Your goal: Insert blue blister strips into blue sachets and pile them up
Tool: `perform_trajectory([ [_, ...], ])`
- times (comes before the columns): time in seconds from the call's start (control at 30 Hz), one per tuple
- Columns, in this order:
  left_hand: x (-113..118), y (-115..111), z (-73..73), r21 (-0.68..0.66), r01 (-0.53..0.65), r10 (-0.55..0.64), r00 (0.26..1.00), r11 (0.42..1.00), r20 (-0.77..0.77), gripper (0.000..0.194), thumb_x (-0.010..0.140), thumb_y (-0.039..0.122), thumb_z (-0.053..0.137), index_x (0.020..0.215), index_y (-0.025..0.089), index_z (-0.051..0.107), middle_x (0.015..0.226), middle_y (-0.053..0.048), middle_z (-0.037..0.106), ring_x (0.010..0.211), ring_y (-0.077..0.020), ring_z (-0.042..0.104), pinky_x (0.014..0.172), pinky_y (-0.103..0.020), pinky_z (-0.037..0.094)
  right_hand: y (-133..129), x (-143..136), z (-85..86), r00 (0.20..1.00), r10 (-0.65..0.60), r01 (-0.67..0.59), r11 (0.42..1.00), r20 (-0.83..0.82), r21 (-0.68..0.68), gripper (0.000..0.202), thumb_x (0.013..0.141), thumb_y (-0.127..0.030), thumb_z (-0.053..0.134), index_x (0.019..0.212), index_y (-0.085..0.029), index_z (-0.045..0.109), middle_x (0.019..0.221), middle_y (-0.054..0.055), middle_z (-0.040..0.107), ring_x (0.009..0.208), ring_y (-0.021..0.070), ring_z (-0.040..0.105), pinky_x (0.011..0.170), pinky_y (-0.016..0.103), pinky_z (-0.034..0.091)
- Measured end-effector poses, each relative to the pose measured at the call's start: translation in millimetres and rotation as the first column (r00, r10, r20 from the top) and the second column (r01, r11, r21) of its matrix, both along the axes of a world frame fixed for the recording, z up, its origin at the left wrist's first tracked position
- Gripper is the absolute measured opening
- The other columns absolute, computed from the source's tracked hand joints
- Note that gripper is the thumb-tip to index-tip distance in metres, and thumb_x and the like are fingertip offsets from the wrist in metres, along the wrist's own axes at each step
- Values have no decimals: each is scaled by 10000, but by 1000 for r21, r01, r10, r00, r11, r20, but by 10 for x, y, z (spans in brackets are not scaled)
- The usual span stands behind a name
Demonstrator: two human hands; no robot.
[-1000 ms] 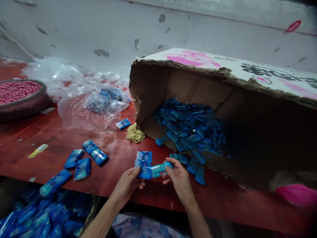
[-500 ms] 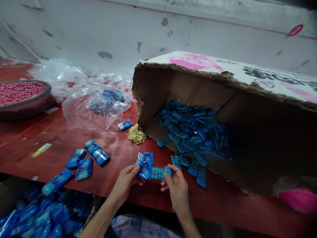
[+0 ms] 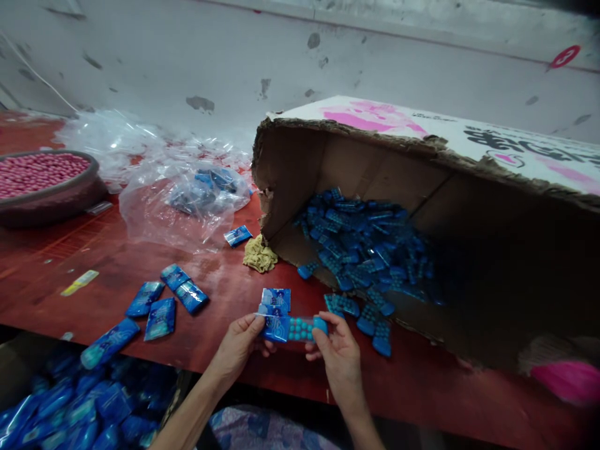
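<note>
Near the table's front edge, my left hand (image 3: 242, 340) pinches the left end of a blue printed sleeve (image 3: 276, 326). A clear blister pack of turquoise balls (image 3: 300, 329) sticks out of the sleeve's right side. Its rounded turquoise end is between the thumb and fingers of my right hand (image 3: 338, 350). Just behind the held sleeve lies another blue packet (image 3: 277, 299). Several loose blister packs (image 3: 365, 317) rest to the right, at the mouth of a torn cardboard box (image 3: 285, 156) holding a heap of blue packs (image 3: 360, 240).
Several filled blue packets (image 3: 160, 319) lie left on the red table (image 3: 206, 337). Behind them are clear plastic bags (image 3: 150, 212) and a bowl of pink balls (image 3: 51, 203). A yellow rubber-band clump (image 3: 260, 255) touches the box corner. Blue packets (image 3: 75, 406) fill a space below the table, lower left.
Both hands and the held sleeve have shifted very slightly right in the view. The grip on the sleeve and the blister pack looks the same.
</note>
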State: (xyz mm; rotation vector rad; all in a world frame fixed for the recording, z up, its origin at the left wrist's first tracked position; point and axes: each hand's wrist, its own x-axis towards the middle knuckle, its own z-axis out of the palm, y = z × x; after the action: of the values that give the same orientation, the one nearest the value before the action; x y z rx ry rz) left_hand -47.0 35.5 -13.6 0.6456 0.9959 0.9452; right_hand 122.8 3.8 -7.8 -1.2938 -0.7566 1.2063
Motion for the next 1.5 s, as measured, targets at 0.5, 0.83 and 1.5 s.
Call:
perform_trajectory([
  [0.5,203,-59,-18,-278,-159,217,957,947,190,247,648,332,680,796,163,576,684,-9,671,600,-132,625,573,-254,514,-122,-207,-343,943,-40,18,997,329,69,228,761,-297,577,960,-202,521,772,6,610,607,138,607,537,256,531],
  [0.83,121,-54,52,-321,-26,134,939,947,317,222,742,163,586,960,124,608,823,-69,695,740,-173,650,687,-296,509,-138,-102,-112,888,259,-337,928,379,156,313,801,-167,518,1090,-273,576,1054,29,630,985,183,577,879,312,448],
  [1.5,80,-3,73,-173,216,-131,906,961,403,285,723,196,609,993,110,622,906,-124,685,858,-216,638,769,-299,471,-23,-30,-162,895,436,-445,866,92,229,600,710,-188,632,1257,-310,416,1240,49,502,1139,221,478,947,400,389],
])
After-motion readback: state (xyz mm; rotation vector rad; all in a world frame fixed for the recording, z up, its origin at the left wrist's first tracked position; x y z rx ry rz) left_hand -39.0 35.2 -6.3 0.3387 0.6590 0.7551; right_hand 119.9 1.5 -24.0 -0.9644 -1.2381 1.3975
